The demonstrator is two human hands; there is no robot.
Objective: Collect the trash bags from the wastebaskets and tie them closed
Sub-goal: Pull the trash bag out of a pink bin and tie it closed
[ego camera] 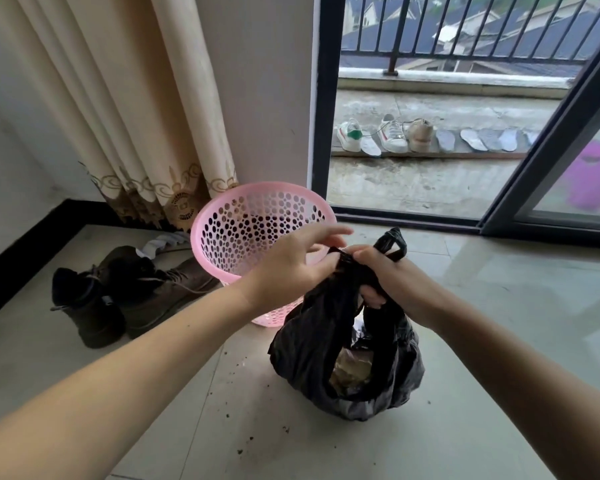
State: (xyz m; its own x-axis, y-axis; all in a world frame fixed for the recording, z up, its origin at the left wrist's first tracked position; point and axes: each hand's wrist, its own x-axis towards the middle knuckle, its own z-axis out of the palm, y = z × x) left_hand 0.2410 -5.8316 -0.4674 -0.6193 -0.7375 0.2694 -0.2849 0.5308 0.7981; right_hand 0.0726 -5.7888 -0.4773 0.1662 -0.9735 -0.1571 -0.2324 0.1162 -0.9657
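The right hand (392, 282) fingers grasp the gathered neck of the trash bag (347, 362) hanging straight below, while the left hand (291, 268) fingers pinch its handle loop just beside.

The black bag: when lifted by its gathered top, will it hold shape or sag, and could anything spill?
The bag looks thin and creased, so it will probably sag around its load. A gap below the right hand shows contents, so bits might fall out. The left hand pinches the top; that grip seems adequate.
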